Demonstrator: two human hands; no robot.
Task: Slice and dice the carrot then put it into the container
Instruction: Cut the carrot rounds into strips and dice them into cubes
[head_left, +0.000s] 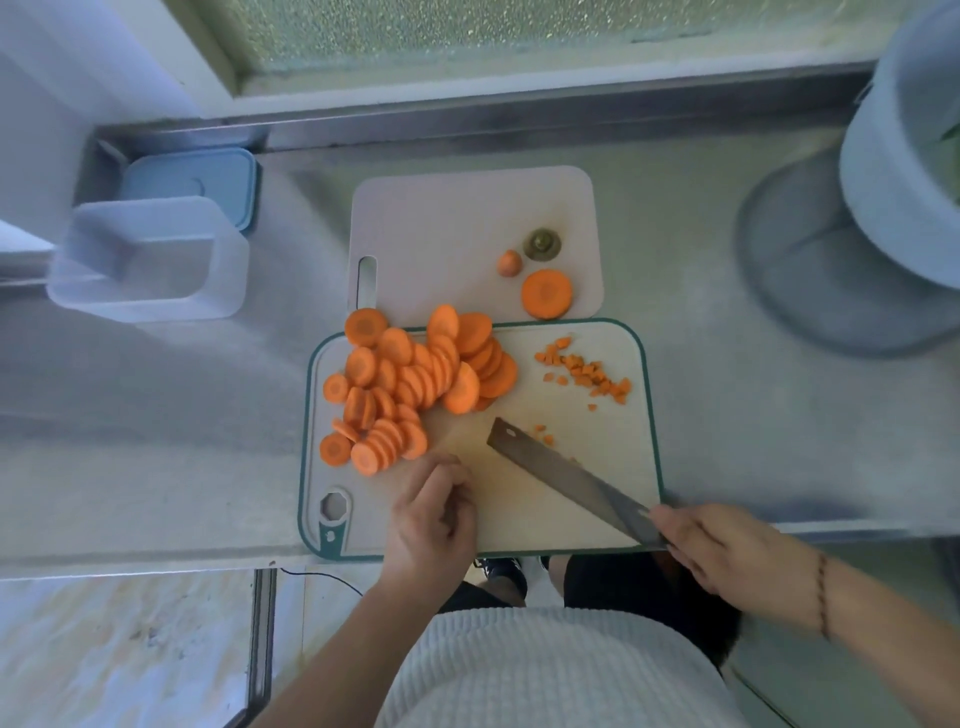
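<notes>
A pile of orange carrot slices (410, 384) covers the left half of the green-rimmed cutting board (597, 483). Small diced carrot bits (587, 374) lie at its upper right. My right hand (727, 551) grips the handle of a cleaver-like knife (566, 478), whose blade lies across the board pointing up-left. My left hand (431, 514) rests with curled fingers on the board just below the slice pile; whether it pinches a slice is hidden. A clear empty container (150, 260) stands at the far left of the counter.
A second pale board (441, 228) behind holds a thick carrot round (547, 293), a small carrot tip (509, 262) and the green stem end (542, 243). A blue lid (192, 179) lies behind the container. A large pale bowl-like vessel (893, 171) stands at the right.
</notes>
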